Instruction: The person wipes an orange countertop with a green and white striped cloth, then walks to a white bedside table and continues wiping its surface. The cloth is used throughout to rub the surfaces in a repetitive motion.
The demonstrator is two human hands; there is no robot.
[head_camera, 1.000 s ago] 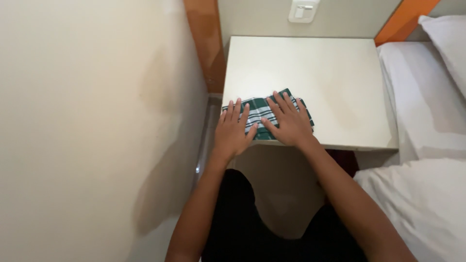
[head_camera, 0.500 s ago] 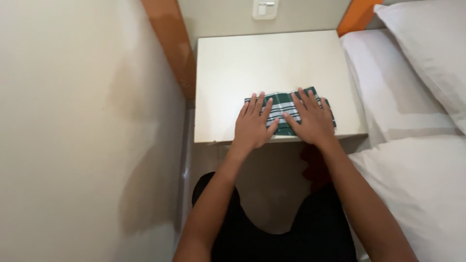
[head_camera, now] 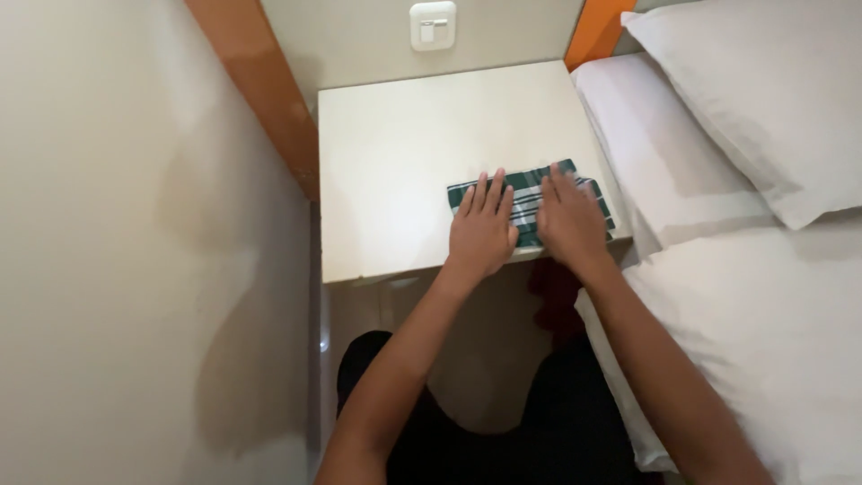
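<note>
Lying flat under both hands' fingers (head_camera: 492, 190), a striped folded cloth (head_camera: 525, 199).

Much of the folded green-and-white striped cloth (head_camera: 530, 199) lies under our left hand (head_camera: 481, 235) and right hand (head_camera: 569, 224), so we cannot see its middle or near edge. Our arms run out of the picture at the bottom edge. The pillow (head_camera: 763, 99) is cut off at the top and right, the bed (head_camera: 772, 341) at the right and bottom. The dark red thing (head_camera: 555, 296) under the table (head_camera: 404, 153) is too shadowed to tell.
</note>
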